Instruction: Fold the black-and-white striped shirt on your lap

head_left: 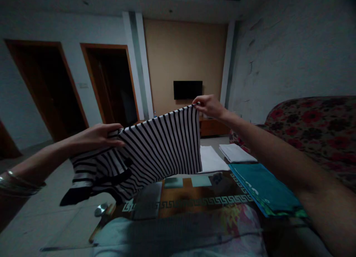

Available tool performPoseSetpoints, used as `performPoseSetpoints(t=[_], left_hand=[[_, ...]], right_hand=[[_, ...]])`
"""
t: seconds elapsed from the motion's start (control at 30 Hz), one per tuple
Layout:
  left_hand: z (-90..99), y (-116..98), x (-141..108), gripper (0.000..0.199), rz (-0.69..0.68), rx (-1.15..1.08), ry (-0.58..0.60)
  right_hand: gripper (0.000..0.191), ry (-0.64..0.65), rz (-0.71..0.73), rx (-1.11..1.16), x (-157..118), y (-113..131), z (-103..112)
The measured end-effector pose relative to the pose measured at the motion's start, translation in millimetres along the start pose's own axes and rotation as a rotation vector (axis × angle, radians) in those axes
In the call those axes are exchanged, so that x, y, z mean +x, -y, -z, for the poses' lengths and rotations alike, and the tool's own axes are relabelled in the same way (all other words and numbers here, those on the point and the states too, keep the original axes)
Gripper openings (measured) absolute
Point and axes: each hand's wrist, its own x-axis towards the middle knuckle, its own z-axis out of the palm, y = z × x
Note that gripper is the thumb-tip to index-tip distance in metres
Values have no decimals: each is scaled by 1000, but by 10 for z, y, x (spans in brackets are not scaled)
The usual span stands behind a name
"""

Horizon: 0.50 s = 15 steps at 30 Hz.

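Above a low desk (191, 202) in a tiled room, with two wooden-framed doorways (108, 82) off to the left, the person's left arm reaches in from the edge of view, bangles (16, 183) at its wrist. The left hand (94, 136) lies nearly level, its fingers (114, 136) clamped on a fold of a black-and-white striped top (155, 149). The top hangs in the air between both hands, over the desk's near left side, with its lower part sagging in a loose bunch. It is held out and not yet folded. The right arm stretches up from the lower right, and the right hand (210, 105) pinches the top's upper corner, fingers together on the edge. Beyond the top lie folded white cloths (236, 153), and a folded teal cloth (264, 186) rests at the desk's right edge, beside a floral sofa (311, 127).
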Motion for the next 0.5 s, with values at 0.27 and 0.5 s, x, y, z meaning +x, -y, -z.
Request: performPoseSetpoints(t=[0.27, 0.5], left_hand=[[58, 184, -122, 31, 76, 351, -62], [254, 96, -449, 70, 423, -469, -167]], right_hand=[[25, -205, 40, -332, 39, 196, 480], [27, -129, -54, -419, -194, 449, 863]])
